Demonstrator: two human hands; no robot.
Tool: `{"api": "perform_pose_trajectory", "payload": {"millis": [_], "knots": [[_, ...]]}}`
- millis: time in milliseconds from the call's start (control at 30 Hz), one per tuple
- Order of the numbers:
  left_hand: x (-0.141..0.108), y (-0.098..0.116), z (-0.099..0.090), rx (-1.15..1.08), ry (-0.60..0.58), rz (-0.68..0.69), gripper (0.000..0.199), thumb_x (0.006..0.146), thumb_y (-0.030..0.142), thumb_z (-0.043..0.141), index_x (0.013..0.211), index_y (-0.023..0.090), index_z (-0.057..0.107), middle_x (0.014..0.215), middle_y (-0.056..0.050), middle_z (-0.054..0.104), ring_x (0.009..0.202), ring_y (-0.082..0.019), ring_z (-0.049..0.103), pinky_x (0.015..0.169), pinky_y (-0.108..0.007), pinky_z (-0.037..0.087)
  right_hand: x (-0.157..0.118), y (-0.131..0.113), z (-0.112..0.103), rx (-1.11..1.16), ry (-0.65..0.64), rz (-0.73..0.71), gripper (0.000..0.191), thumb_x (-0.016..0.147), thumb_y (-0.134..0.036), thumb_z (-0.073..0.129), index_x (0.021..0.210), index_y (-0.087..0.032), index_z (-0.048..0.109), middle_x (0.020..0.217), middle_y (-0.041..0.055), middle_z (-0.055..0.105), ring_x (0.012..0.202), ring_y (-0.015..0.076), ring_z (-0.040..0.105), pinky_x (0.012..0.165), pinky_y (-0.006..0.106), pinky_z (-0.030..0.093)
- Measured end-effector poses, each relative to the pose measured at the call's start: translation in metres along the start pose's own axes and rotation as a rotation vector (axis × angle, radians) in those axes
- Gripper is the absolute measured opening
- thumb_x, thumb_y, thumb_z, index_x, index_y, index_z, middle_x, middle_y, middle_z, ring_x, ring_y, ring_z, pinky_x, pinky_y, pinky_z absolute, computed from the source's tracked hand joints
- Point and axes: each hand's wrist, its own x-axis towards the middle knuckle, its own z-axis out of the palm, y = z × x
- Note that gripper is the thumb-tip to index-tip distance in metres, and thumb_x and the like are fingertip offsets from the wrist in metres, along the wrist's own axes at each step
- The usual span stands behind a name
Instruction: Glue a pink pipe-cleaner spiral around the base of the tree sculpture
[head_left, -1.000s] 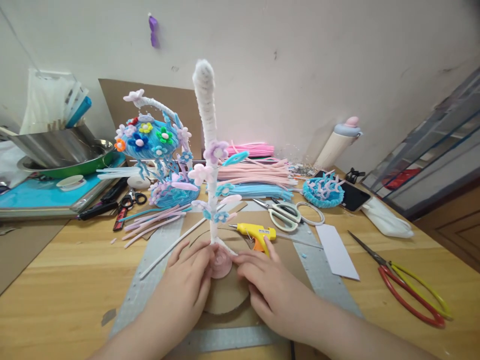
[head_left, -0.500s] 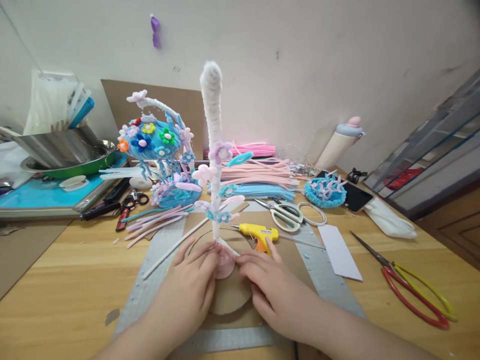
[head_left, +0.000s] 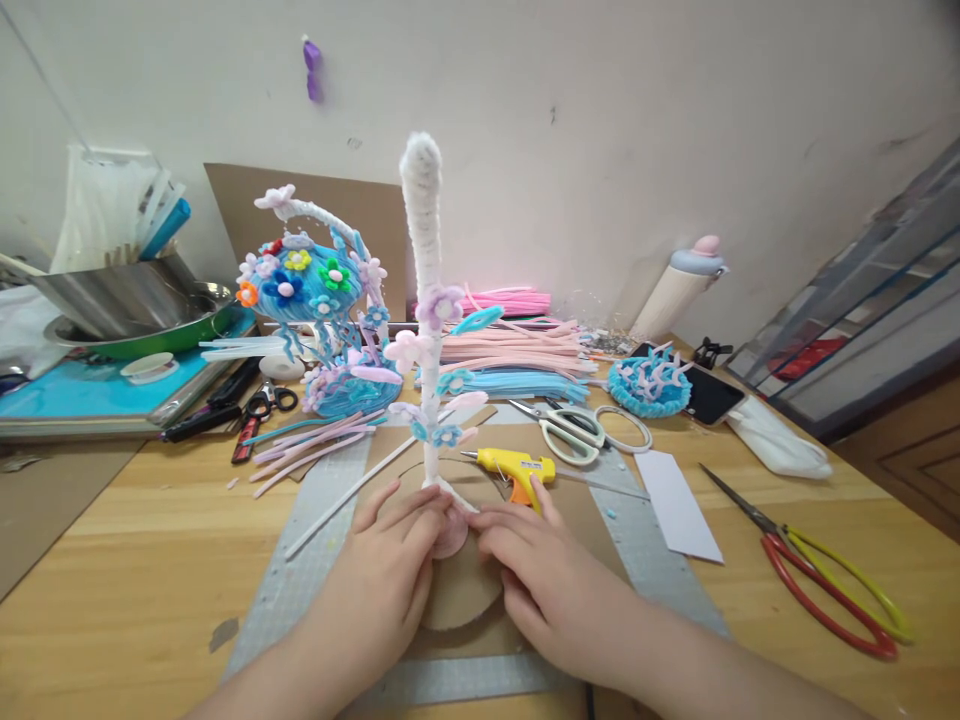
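A white stem (head_left: 427, 240) wrapped in fuzzy pipe cleaner stands upright, with pastel flowers and leaves along its lower half. Its bent foot meets a pink coiled disc (head_left: 451, 537) on a round piece of cardboard (head_left: 461, 600). My left hand (head_left: 394, 550) is closed, fingertips pressed on the foot where the stem bends. From the other side, my right hand (head_left: 536, 565) presses its fingers together at the end of the foot, beside the disc. My fingers partly cover the foot and disc. Just beyond my right hand lies a yellow glue gun (head_left: 517, 464).
Bundles of pink and blue pipe cleaners (head_left: 510, 355) lie behind the stem. A decorated blue jellyfish-like piece (head_left: 307, 285) stands at back left. White-handled scissors (head_left: 574, 435), red-and-yellow-handled scissors (head_left: 810, 580), a white card (head_left: 679, 507) and a blue round piece (head_left: 649, 385) lie rightward.
The view has tilted very slightly. My hands stay pressed at the stem's foot, with only a small shift of the left fingers over the disc.
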Motion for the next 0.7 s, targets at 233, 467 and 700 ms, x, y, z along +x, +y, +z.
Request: {"api": "perform_pose_trajectory", "payload": {"millis": [233, 467, 700], "knots": [[-0.002, 0.005, -0.001, 0.079, -0.002, 0.069, 0.039, 0.089, 0.012, 0.04, 0.122, 0.028, 0.052, 0.135, 0.0, 0.057, 0.131, -0.02, 0.044, 0.112, -0.048, 0.026, 0.0, 0.0, 0.001, -0.01, 0.0, 0.002, 0.029, 0.077, -0.005, 0.045, 0.099, -0.023, 0.05, 0.126, 0.0047, 0.057, 0.127, 0.0174, 0.042, 0.113, 0.053, -0.004], [-0.003, -0.015, 0.002, 0.013, 0.205, -0.146, 0.03, 0.084, 0.009, 0.04, 0.109, 0.024, 0.049, 0.119, -0.005, 0.065, 0.121, -0.023, 0.051, 0.106, -0.049, 0.028, 0.0, -0.002, -0.001, 0.003, 0.002, -0.003, 0.029, 0.076, -0.004, 0.045, 0.097, -0.024, 0.05, 0.125, 0.005, 0.058, 0.125, 0.0189, 0.043, 0.113, 0.055, -0.004], [-0.003, -0.015, 0.006, -0.028, 0.115, -0.11, 0.043, 0.082, 0.004, 0.035, 0.119, 0.025, 0.042, 0.122, -0.003, 0.064, 0.124, -0.02, 0.051, 0.107, -0.047, 0.028, -0.001, 0.001, -0.001, 0.012, 0.0, -0.001, 0.029, 0.076, -0.004, 0.045, 0.097, -0.024, 0.049, 0.124, 0.0033, 0.058, 0.127, 0.0168, 0.041, 0.113, 0.052, -0.006]]}}
